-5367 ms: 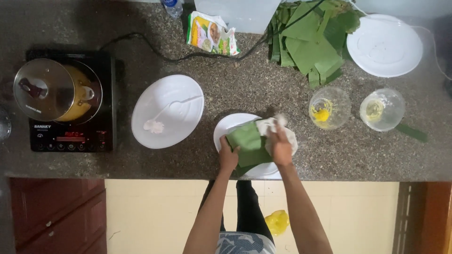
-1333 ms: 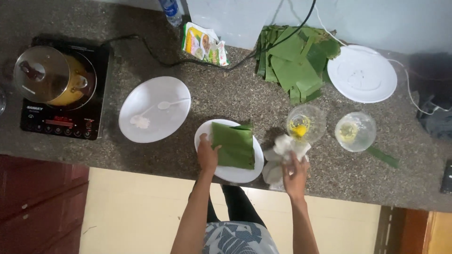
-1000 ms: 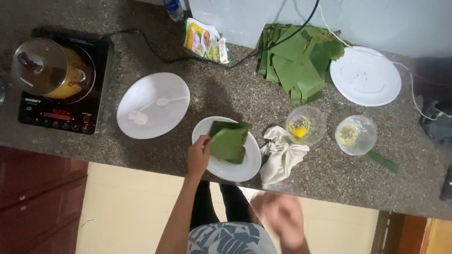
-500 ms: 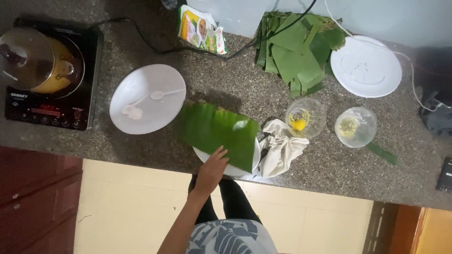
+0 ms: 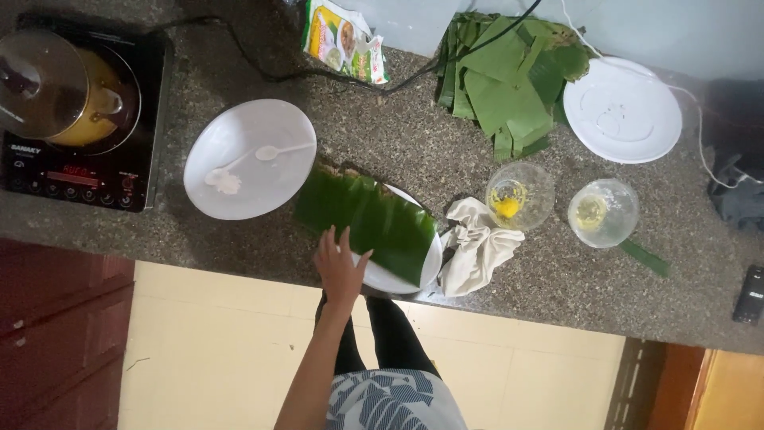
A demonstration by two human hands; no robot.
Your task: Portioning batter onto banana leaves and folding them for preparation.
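A large green banana leaf lies spread flat over a white plate at the counter's front edge. My left hand rests with its fingers apart on the leaf's near left edge. My right hand is out of view. A crumpled beige cloth lies just right of the plate. Beyond the cloth stand a small glass bowl with yellow stuff and a second glass bowl with pale liquid.
A white plate with a white spoon sits left of the leaf. An induction hob with a lidded pot is at far left. A stack of banana leaves, a food packet and another white plate lie behind.
The folded leaf has been opened out flat across the plate. My right hand set the cloth down beside the plate and went out of view. My left hand shifted to the leaf's near edge.
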